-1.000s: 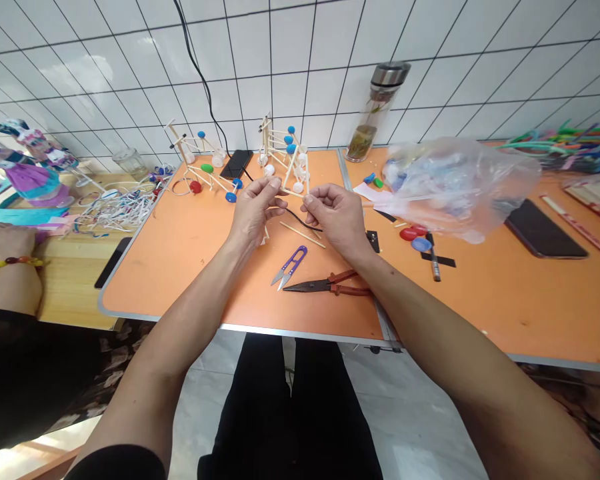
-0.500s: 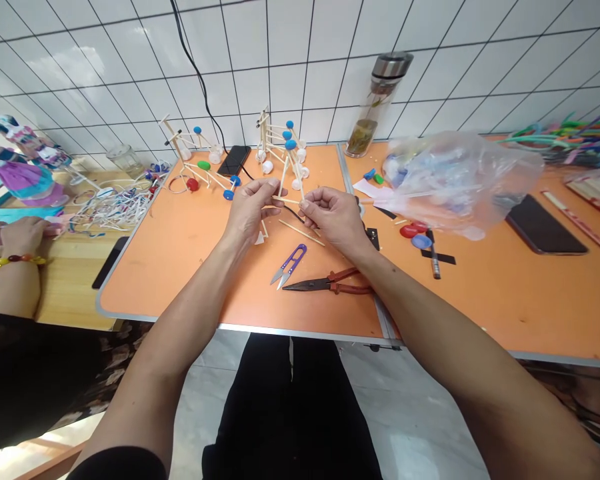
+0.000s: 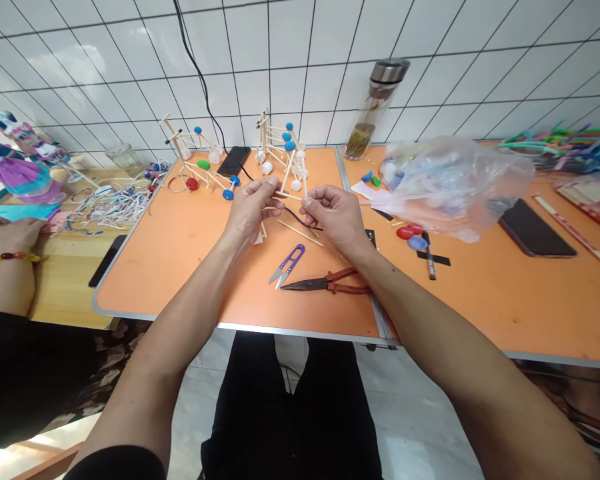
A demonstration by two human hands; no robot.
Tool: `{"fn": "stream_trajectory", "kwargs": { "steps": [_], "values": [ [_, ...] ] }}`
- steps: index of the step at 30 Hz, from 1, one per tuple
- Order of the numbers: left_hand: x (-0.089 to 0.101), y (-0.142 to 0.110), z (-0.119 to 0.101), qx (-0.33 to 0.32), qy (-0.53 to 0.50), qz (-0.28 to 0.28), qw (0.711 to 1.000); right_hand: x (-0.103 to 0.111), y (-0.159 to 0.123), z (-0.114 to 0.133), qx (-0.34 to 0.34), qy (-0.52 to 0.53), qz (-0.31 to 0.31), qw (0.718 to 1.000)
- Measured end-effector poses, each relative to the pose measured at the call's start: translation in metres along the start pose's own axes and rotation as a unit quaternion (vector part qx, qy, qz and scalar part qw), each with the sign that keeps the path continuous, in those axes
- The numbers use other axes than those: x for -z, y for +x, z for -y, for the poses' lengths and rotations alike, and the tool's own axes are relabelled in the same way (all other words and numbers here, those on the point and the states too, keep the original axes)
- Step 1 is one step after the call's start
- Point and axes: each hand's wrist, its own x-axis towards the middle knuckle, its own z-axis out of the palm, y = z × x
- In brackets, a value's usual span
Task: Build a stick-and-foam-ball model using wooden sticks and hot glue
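Observation:
My left hand (image 3: pixel 251 212) and my right hand (image 3: pixel 333 213) are raised side by side over the orange table (image 3: pixel 180 253), fingers pinched. Between them they hold a thin wooden stick (image 3: pixel 289 196), one end in each pinch. A second loose stick (image 3: pixel 300 233) lies on the table just below, beside a black cable. Purple thread snips (image 3: pixel 287 264) and red-handled long-nose pliers (image 3: pixel 330 285) lie in front of my hands. Behind them stand two stick models with coloured bottle caps (image 3: pixel 283 157), (image 3: pixel 200 167).
A clear plastic bag (image 3: pixel 455 183) of caps lies at right, with loose caps (image 3: pixel 411 237), a black pen (image 3: pixel 429 260) and a phone (image 3: pixel 535 230). A glass bottle (image 3: pixel 375 110) stands by the tiled wall. Another person's hand (image 3: pixel 13 233) works at the wooden table left.
My hands stay nearly in place with the stick pinched between them; the fingers shift slightly. The view has moved a little.

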Motion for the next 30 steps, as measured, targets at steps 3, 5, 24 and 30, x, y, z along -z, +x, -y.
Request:
{"fn": "stream_trajectory", "kwargs": {
  "steps": [3,5,24,30],
  "values": [
    [-0.0004,0.0004,0.0016,0.0,0.001,0.006,1.0,0.0003,0.0004,0.0004,0.006,0.005,-0.003,1.0],
    [-0.0003,0.0008,0.0026,-0.002,0.0,0.013,1.0,0.0003,0.0003,0.0004,0.01,0.006,-0.004,1.0],
    [-0.0007,-0.0003,0.0036,-0.017,0.006,0.027,0.999,-0.0009,-0.0008,0.0016,0.016,0.013,-0.004,1.0],
    [-0.0033,-0.0013,0.0024,-0.021,0.02,0.017,0.999,-0.0008,-0.0009,0.002,0.005,0.01,-0.011,1.0]
  ]
}}
